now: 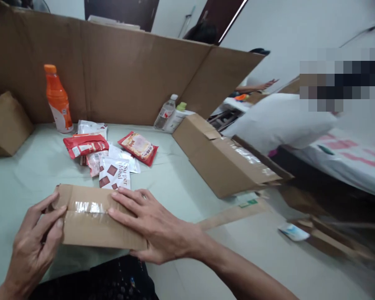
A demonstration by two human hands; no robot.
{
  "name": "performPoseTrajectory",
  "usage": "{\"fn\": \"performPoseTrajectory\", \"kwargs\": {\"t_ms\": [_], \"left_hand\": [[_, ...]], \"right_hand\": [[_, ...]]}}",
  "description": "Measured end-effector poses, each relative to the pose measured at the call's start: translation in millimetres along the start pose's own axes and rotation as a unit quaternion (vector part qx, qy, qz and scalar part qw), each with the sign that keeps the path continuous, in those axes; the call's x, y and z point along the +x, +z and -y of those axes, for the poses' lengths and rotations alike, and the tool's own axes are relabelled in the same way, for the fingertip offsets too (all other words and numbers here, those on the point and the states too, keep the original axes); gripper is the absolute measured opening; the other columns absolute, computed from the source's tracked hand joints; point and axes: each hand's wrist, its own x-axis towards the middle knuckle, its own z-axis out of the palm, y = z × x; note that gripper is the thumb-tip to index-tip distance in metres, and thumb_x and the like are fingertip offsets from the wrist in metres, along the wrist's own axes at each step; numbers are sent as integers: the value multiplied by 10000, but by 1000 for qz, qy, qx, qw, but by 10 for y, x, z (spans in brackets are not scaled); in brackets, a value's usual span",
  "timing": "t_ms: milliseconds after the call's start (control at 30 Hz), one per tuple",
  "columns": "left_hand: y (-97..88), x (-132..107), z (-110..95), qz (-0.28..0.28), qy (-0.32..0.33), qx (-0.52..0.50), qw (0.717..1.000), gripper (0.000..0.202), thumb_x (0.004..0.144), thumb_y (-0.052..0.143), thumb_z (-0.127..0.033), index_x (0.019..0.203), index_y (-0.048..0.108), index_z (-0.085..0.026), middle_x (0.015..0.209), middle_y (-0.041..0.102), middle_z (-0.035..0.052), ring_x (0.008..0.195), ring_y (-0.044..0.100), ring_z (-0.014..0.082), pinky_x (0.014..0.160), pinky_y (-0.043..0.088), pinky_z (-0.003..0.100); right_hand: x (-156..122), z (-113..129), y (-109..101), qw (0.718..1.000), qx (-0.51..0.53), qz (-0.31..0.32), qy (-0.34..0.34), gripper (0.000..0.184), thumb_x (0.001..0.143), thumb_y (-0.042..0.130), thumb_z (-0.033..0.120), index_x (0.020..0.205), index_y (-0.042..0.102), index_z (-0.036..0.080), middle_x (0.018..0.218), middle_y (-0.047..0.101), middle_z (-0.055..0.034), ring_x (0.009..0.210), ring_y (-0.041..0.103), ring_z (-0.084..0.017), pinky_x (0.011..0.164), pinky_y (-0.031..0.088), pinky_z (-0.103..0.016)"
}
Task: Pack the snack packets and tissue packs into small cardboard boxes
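Observation:
A small flat cardboard box [90, 221] with clear tape across its seam lies at the near edge of the pale green table [175, 179]. My left hand [34, 246] grips the box's left end, fingers curled on it. Over the box's right half, my right hand [150, 227] lies flat with fingers stretched out, pressing on the taped seam. Just behind the box lies a heap of snack packets [106, 156], white and red ones.
An orange drink bottle [58, 100] stands at the back left near a cardboard wall [127, 75]. A larger taped cardboard box [227, 160] lies to the right. Two small bottles [170, 114] stand at the back. Another brown box [4, 125] sits far left. A cardboard strip [234, 212] lies right.

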Motion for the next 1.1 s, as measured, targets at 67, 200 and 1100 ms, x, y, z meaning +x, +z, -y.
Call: {"fn": "performPoseTrajectory", "kwargs": {"t_ms": [67, 200, 1100], "left_hand": [[88, -16, -68, 26, 7, -12, 1000, 293, 1035, 521, -260, 1299, 623, -332, 1525, 505, 37, 1325, 575, 270, 1073, 547, 451], [358, -4, -202, 116, 21, -49, 992, 541, 1058, 459, -354, 1588, 348, -367, 1687, 320, 80, 1489, 437, 345, 1112, 535, 547], [1168, -147, 55, 204, 37, 35, 978, 308, 986, 554, -261, 1254, 699, -221, 1463, 622, 143, 1367, 570, 339, 1068, 557, 547]], "right_hand": [[-195, 66, 32, 1000, -13, -16, 20, 871, 777, 722, 396, 1568, 432, 170, 1687, 305, -219, 1565, 240, -390, 1123, 363, -600], [-947, 39, 86, 986, -64, -104, 109, 887, 824, 653, 292, 1637, 308, 208, 1667, 373, -164, 1534, 344, -348, 1140, 402, -531], [-439, -2694, -228, 809, -183, -265, 492, 616, 1009, 420, 483, 1447, 517, 60, 1610, 375, -289, 1491, 330, -412, 1157, 278, -563]]}}
